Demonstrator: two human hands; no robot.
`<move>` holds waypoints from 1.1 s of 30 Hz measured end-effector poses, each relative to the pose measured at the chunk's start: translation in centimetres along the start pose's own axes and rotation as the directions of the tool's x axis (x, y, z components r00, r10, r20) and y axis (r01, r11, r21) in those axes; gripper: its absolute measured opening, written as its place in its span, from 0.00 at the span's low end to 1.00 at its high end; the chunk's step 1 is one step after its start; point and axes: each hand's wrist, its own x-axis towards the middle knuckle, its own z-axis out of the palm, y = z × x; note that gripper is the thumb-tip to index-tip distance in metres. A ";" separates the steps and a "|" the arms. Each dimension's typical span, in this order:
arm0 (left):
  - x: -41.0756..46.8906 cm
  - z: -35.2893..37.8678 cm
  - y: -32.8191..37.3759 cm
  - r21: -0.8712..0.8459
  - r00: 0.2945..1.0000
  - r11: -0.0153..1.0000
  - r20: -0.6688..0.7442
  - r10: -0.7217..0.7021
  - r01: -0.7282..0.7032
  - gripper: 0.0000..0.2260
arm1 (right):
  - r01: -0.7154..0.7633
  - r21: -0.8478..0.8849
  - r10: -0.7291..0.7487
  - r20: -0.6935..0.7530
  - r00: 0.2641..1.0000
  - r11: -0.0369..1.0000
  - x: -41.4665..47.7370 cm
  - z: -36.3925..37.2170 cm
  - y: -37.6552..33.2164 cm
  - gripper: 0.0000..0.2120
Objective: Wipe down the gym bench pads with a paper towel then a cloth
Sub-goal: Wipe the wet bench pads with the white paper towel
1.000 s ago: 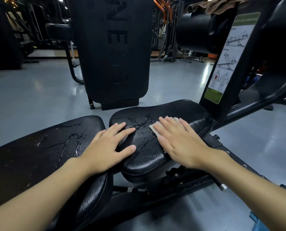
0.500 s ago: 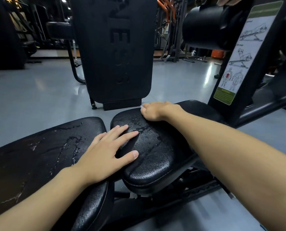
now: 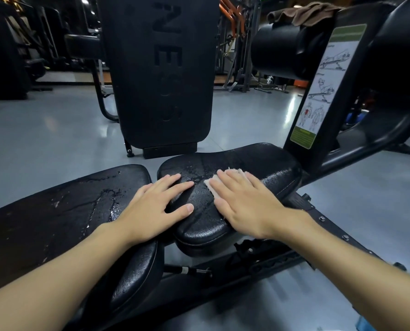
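Up close on a gym bench, both of a person's bare hands lie flat on black padding; the right hand [image 3: 244, 204], fingers straight and together, presses a white paper towel [image 3: 210, 186] onto the seat pad [image 3: 266, 163], gripping nothing; only the towel's edges show, past the fingertips and beside the index finger. The left hand [image 3: 151, 209] is likewise open, fingers spread and straight; its palm rests on the end of the long back pad [image 3: 55, 211] while its fingers and thumb reach across the gap onto the near left of the seat pad, just beside the towel but not touching it. Beads and streaks of liquid glisten on both pads, thickest between the two hands and along the back pad's right end. A brown cloth [image 3: 304, 13] lies crumpled on top of a black roller pad [image 3: 285, 51] at upper right, well apart from the hands; below it, a placard [image 3: 325, 84] with exercise drawings runs down the bench's upright. Behind the seat pad, a tall black pad [image 3: 161, 68] with embossed letters stands on the grey floor [image 3: 43, 130]; other gym machines sit dim in the background.
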 end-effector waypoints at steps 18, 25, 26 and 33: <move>-1.1 -0.5 -2.1 0.022 0.995 0.995 0.017 -0.094 0.094 0.34 | -0.050 0.010 0.048 0.155 0.987 0.999 10.3 1.3 1.2 0.25; -1.1 -0.5 -2.0 0.044 0.996 0.995 0.027 -0.087 0.086 0.33 | -0.173 0.035 0.155 0.303 0.940 0.984 18.8 1.9 1.5 0.27; -1.1 -0.5 -2.0 0.041 0.996 0.996 0.028 -0.082 0.081 0.33 | -0.185 0.034 0.165 0.312 0.935 0.982 19.1 1.9 1.4 0.28; -1.2 -0.8 -1.7 0.021 0.998 0.998 0.017 -0.054 0.053 0.35 | -0.031 0.011 0.029 0.160 0.987 0.999 13.4 2.0 0.2 0.26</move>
